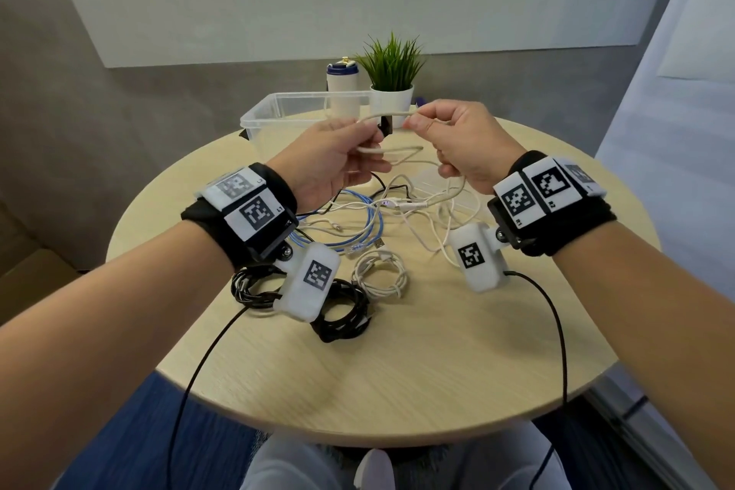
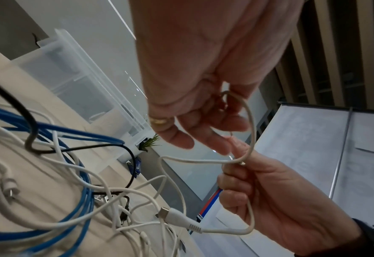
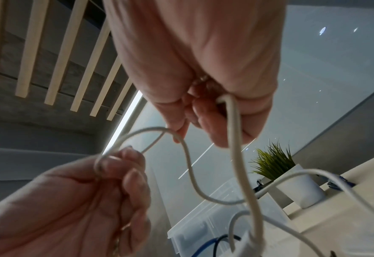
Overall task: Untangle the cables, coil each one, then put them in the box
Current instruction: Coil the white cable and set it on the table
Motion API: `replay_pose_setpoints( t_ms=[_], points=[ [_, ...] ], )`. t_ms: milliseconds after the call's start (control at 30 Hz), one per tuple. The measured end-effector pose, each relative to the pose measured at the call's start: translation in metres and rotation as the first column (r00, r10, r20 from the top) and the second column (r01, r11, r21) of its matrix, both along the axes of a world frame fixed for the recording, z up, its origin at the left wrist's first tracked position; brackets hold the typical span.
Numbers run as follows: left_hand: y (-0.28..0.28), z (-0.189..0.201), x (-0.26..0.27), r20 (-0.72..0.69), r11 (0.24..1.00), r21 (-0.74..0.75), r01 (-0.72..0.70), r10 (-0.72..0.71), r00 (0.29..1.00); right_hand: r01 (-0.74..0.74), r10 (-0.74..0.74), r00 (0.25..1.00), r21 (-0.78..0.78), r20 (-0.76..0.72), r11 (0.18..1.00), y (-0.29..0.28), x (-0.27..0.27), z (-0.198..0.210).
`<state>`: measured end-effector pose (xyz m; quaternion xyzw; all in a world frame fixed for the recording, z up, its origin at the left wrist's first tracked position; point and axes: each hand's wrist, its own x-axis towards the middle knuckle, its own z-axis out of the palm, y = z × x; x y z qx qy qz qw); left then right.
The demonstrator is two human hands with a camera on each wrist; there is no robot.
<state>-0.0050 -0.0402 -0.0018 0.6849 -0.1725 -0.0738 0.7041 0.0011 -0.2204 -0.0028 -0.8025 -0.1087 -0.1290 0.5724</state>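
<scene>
Over the round bench (image 1: pixel 417 362), clear box (image 1: pixel 262 119) at the far edge, tangled cables (image 1: pixel 370 219) beneath, three coiled cables (image 1: pixel 342 308) nearer me, my left hand (image 1: pixel 338 155) and right hand (image 1: pixel 461 139) both pinching one raised white cable (image 1: pixel 391 116) between them
</scene>
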Motion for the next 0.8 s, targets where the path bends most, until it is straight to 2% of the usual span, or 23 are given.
replay_pose_setpoints(
  t_ms=[200,333,400,467,533,567,633,700,800],
  points=[
    [0.007,0.000,0.016,-0.010,0.957,-0.125,-0.262,0.263,0.965,-0.070,0.071,0.994,0.010,-0.089,0.997,-0.001,-0.001,-0.003],
    [0.017,0.002,0.026,-0.007,0.885,-0.135,-0.445,0.448,0.894,-0.058,0.055,0.991,-0.020,-0.122,0.998,-0.006,0.004,-0.009],
    [0.020,0.001,0.030,0.004,0.860,-0.109,-0.499,0.502,0.865,-0.051,0.047,0.988,-0.023,-0.144,0.998,-0.006,0.005,-0.010],
    [0.022,-0.003,0.032,0.119,0.854,0.018,-0.520,0.515,0.849,-0.046,0.058,0.987,0.081,-0.153,0.996,-0.004,0.005,-0.007],
    [0.023,-0.008,0.030,0.301,0.822,0.274,-0.499,0.420,0.856,-0.045,0.080,0.988,0.246,-0.132,0.968,-0.002,0.003,-0.002],
    [0.024,-0.011,0.029,0.375,0.781,0.406,-0.475,0.331,0.866,-0.052,0.091,0.990,0.317,-0.110,0.947,-0.002,0.003,0.001],
    [0.026,-0.016,0.026,0.452,0.651,0.624,-0.432,0.150,0.879,-0.104,0.135,0.990,0.441,-0.040,0.891,-0.003,0.002,0.008],
    [0.027,-0.019,0.024,0.451,0.524,0.749,-0.404,0.043,0.892,-0.176,0.185,0.982,0.545,0.039,0.820,-0.005,0.002,0.013],
    [0.025,-0.019,0.022,0.429,0.431,0.824,-0.368,-0.050,0.902,-0.222,0.217,0.972,0.637,0.087,0.738,-0.003,-0.001,0.018]
  ],
)
